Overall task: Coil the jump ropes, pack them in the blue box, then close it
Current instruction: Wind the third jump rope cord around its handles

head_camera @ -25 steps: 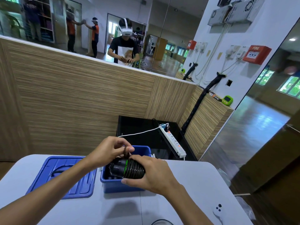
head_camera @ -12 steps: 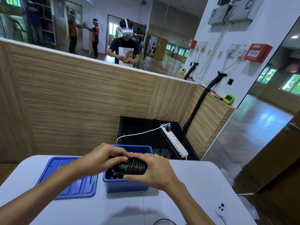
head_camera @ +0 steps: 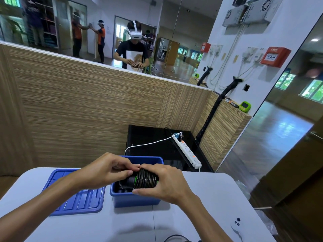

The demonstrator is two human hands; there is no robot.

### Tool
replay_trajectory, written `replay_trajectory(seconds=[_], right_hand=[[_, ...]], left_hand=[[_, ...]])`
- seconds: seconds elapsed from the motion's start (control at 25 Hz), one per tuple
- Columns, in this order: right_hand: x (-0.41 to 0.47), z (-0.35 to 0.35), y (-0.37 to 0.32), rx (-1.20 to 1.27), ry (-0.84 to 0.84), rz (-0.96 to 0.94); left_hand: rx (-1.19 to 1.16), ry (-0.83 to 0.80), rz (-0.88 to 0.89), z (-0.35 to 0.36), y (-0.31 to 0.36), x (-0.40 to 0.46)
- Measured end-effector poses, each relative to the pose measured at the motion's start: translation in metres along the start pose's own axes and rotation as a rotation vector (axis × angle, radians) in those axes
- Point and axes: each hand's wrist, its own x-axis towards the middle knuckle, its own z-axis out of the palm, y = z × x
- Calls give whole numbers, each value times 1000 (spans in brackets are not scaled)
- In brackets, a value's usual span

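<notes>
Holding the coiled jump rope (head_camera: 146, 179) right over the open blue box (head_camera: 136, 198), your right hand (head_camera: 164, 184) wraps around the coil while your left hand (head_camera: 108, 172) pinches its end. Your two hands are close together, fingertips nearly touching. The bundle lies sideways, left to right, and the box is straight below, so it only needs to go down. The blue lid (head_camera: 76, 194) waits just left of the box, nearer your left hand. A red wall box (head_camera: 275, 56) reads "FIRE"
</notes>
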Motion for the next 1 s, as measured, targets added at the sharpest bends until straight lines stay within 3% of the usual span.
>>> replay_trajectory(seconds=[0.24, 0.44, 0.8, 1.0], right_hand=[[4, -1, -2, -8, -1, -14], [3, 0, 0, -6, -36, -18], [0, 7, 2, -59, -60, -47], [1, 4, 6, -102, -37, -57]], left_hand=[[28, 22, -10, -3, -4, -4], [113, -217, -18, -19, -4, -4], [255, -184, 22, -12, 3, 10], [190, -101, 83, -8, 4, 3]])
